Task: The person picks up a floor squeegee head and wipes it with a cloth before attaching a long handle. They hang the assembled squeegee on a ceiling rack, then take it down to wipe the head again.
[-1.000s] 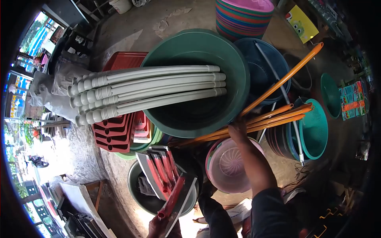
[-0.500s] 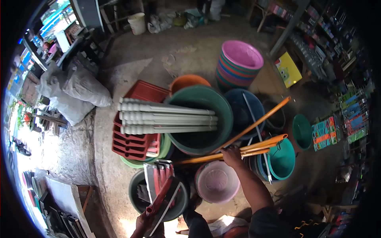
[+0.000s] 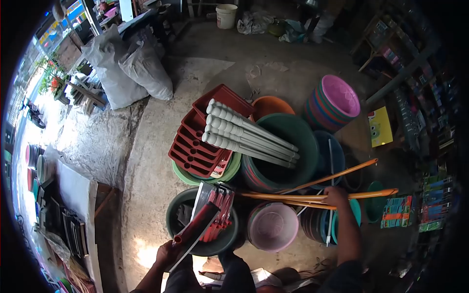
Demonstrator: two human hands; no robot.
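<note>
My left hand [image 3: 167, 254], low in view, is closed on a dark red floor squeegee head [image 3: 198, 222] with a round socket and a pale blade edge. The squeegee head slants over a dark green basin [image 3: 177, 219], where several red pieces in clear plastic [image 3: 222, 210] stand. On the right, my right hand [image 3: 337, 197] is wrapped round orange poles [image 3: 361, 195] lying nearly level above the buckets. One more orange pole [image 3: 337, 175] slants up behind them. A thin white pole [image 3: 331, 156] passes near that hand. The poles' left ends lie near the wrapped pieces.
Pale grey ridged poles [image 3: 249, 134] lean in a large green tub [image 3: 305, 166], beside dark red dustpan-like trays [image 3: 195, 151]. A pink basin [image 3: 273, 227] stands in front. Stacked pink-topped tubs [image 3: 337, 97] stand behind. White sacks [image 3: 115, 68] are at left, goods shelves at right.
The view has turned, so the tubs and sacks sit further right. My right hand has moved right along with the orange poles, which now lie more level. My left hand still holds the squeegee head.
</note>
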